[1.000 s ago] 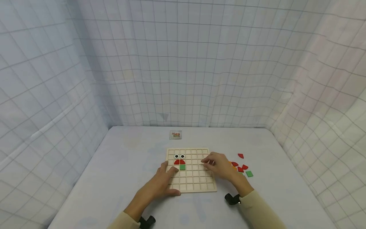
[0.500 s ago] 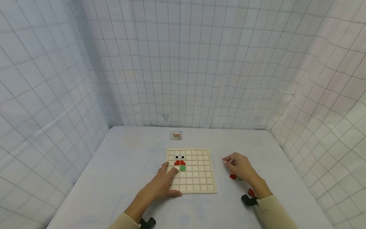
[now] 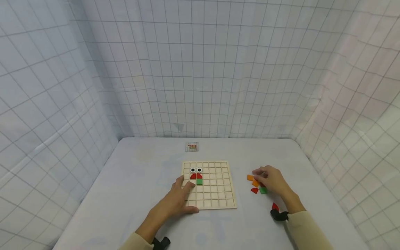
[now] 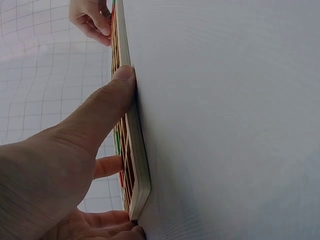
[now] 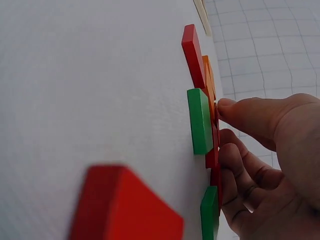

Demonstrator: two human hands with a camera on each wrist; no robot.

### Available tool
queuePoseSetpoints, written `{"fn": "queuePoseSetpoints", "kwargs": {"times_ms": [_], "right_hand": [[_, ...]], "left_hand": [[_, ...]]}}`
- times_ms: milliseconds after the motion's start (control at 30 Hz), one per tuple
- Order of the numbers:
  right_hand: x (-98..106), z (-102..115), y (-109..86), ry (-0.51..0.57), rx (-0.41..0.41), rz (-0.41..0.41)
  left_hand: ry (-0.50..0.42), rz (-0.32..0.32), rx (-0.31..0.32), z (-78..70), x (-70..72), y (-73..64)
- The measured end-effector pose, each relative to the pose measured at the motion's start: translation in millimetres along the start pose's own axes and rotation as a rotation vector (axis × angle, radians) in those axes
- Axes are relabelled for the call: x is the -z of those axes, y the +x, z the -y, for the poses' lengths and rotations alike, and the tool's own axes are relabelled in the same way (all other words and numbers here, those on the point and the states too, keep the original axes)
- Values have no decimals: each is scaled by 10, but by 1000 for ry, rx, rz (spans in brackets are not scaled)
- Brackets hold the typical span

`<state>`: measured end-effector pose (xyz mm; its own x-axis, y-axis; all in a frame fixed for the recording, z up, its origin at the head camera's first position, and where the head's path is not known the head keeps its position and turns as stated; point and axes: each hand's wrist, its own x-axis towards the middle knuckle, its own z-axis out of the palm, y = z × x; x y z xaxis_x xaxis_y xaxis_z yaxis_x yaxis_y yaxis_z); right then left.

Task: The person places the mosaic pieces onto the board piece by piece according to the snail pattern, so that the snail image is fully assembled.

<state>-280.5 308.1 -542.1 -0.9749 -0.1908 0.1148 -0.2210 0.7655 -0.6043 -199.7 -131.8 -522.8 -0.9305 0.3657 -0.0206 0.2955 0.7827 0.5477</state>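
Observation:
My left hand point(image 3: 175, 199) holds the near left corner of a pale wooden grid board point(image 3: 215, 194). Its thumb lies along the front edge, and other fingers reach round the left edge. Two eye tiles point(image 3: 196, 170), two red quarter-round tiles point(image 3: 193, 176) and a green square tile point(image 3: 199, 182) sit in the board's cells. To the right, my right hand point(image 3: 272, 178) is low over loose tiles. In the right wrist view, its thumb and index finger are apart beside orange point(image 5: 209, 75) and red tiles, with a green tile point(image 5: 200, 122) nearby. The fingertips partly hide what they touch.
A small picture card point(image 3: 192, 146) lies behind the board. Orange tiles point(image 3: 250, 177), a red tile point(image 3: 254, 190) and a green tile point(image 3: 263, 190) are loose right of the board. Another red tile point(image 3: 275, 206) lies by the right wrist's black camera point(image 3: 279, 215). Grid-lined curtains point(image 3: 200, 76) surround the white table.
My right hand has left the board's right side and moved right to the loose tiles, uncovering orange ones. My left hand stays at the board's corner. The tiles on the board look unchanged.

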Motion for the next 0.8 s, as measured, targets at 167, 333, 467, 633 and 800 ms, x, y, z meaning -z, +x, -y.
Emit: {"fn": "queuePoseSetpoints", "kwargs": {"times_ms": [167, 333, 467, 633, 800], "right_hand": [[46, -13, -11, -23, 16, 20], [91, -10, -35, -11, -16, 42], [109, -9, -44, 1, -30, 54], [107, -10, -38, 0, -25, 61], [106, -3, -26, 26, -26, 65]], "left_hand": [[-2, 1, -5, -2, 4, -5], [7, -3, -5, -7, 10, -14], [4, -10, -8, -17, 11, -19], [2, -10, -14, -23, 9, -23], [4, -15, -14, -38, 15, -30]]}}
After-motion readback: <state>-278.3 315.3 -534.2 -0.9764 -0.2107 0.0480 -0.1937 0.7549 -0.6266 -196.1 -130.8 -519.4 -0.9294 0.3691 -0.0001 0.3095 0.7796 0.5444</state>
